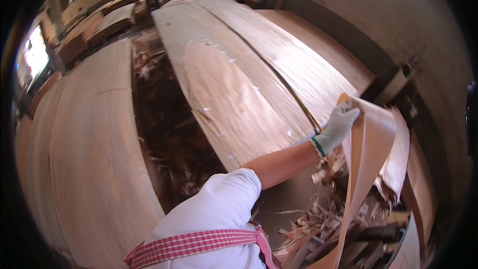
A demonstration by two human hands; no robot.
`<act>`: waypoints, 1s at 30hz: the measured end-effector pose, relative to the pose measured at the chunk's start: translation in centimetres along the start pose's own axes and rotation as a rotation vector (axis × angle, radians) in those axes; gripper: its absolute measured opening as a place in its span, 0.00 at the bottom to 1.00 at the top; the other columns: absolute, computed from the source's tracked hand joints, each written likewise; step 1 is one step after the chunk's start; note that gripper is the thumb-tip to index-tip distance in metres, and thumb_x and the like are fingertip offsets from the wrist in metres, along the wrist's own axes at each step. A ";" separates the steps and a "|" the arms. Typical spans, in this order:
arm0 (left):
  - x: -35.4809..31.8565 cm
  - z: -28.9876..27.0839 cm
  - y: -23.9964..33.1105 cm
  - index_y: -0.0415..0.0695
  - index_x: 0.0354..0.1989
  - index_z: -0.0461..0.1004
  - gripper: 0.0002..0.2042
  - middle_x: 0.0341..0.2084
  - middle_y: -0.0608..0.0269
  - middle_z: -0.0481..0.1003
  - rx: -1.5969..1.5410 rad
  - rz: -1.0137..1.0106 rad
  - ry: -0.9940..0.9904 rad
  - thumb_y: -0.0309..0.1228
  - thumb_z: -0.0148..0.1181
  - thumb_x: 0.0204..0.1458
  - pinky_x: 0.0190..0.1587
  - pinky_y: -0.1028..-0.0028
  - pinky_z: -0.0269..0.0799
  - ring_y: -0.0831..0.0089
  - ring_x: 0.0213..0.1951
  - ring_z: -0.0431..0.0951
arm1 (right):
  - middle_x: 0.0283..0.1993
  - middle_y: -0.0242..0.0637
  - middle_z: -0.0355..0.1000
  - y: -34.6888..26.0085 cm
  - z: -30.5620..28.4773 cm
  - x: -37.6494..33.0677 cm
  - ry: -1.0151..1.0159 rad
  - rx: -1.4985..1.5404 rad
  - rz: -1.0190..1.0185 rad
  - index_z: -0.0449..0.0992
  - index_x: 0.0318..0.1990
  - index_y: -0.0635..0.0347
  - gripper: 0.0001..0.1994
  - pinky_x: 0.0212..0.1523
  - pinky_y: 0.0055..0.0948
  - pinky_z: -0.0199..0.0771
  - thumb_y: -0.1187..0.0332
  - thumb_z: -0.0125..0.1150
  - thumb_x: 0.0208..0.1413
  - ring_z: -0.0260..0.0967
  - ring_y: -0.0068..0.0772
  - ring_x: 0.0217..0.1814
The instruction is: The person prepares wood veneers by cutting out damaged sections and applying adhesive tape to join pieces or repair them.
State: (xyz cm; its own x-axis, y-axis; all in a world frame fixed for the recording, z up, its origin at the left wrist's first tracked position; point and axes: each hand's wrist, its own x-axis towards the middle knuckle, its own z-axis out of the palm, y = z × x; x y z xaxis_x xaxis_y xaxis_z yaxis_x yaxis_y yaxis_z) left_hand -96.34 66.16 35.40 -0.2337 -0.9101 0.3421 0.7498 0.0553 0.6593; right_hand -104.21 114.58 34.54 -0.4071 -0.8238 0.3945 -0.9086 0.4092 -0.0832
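Observation:
My left hand (340, 123), in a pale glove with a green cuff edge, reaches across to the right. Its fingers are closed on the upper end of a long, thin wood veneer sheet (371, 142). The sheet folds over near the hand and hangs down in a curve to the lower edge. More veneer (397, 167) with a ragged lower end hangs just behind it. Left of the hand lies a large stack of veneer sheets (224, 79) with a dark lengthwise gap and small white patches. My right hand is outside the picture.
Another veneer stack (99, 139) runs along the left, across a dark aisle strewn with scraps (172, 129). Broken veneer pieces (318, 229) lie in a heap at lower right. A wall (358, 15) borders the right side. More stacks (107, 20) stand far back.

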 end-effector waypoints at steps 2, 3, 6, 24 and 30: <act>0.1 -5.0 8.9 0.39 0.44 0.76 0.09 0.39 0.67 0.76 0.026 0.166 0.123 0.24 0.50 0.58 0.45 0.77 0.74 0.80 0.39 0.76 | 0.38 0.44 0.75 -2.9 1.1 4.1 0.084 0.060 -0.167 0.78 0.40 0.59 0.08 0.44 0.43 0.73 0.72 0.61 0.51 0.73 0.51 0.39; 0.4 -8.9 12.5 0.40 0.44 0.76 0.09 0.39 0.67 0.76 0.030 0.265 0.181 0.25 0.50 0.59 0.45 0.77 0.74 0.81 0.39 0.75 | 0.38 0.44 0.75 -5.1 1.9 6.5 0.114 0.068 -0.240 0.78 0.41 0.59 0.10 0.43 0.43 0.74 0.69 0.64 0.51 0.73 0.50 0.39; -0.7 -22.3 23.8 0.39 0.46 0.76 0.10 0.40 0.68 0.76 0.169 0.517 0.333 0.27 0.52 0.59 0.47 0.78 0.72 0.81 0.42 0.73 | 0.40 0.42 0.76 -13.8 4.0 12.7 0.155 0.030 -0.494 0.79 0.45 0.57 0.14 0.42 0.42 0.75 0.63 0.66 0.53 0.74 0.49 0.40; -26.5 -67.1 69.9 0.42 0.47 0.74 0.13 0.42 0.63 0.75 0.284 0.512 1.386 0.36 0.58 0.58 0.47 0.73 0.72 0.73 0.45 0.75 | 0.33 0.32 0.73 -76.5 15.7 28.9 -0.090 0.464 -1.275 0.77 0.34 0.51 0.12 0.36 0.39 0.71 0.74 0.67 0.37 0.70 0.41 0.37; -20.5 -77.6 74.4 0.48 0.33 0.72 0.04 0.28 0.68 0.73 0.252 0.642 1.347 0.31 0.62 0.55 0.30 0.78 0.72 0.77 0.29 0.74 | 0.34 0.33 0.73 -89.6 20.0 35.3 0.014 0.473 -1.151 0.77 0.33 0.52 0.10 0.36 0.38 0.71 0.73 0.67 0.41 0.71 0.41 0.38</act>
State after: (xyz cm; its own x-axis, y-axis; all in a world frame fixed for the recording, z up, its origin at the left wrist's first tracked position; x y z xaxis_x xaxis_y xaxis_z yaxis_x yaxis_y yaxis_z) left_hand 12.27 57.01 25.47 0.9117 -0.3823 -0.1506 0.3462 0.5172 0.7827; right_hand -39.06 41.01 37.57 0.6462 -0.6040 0.4665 -0.6818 -0.7316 -0.0028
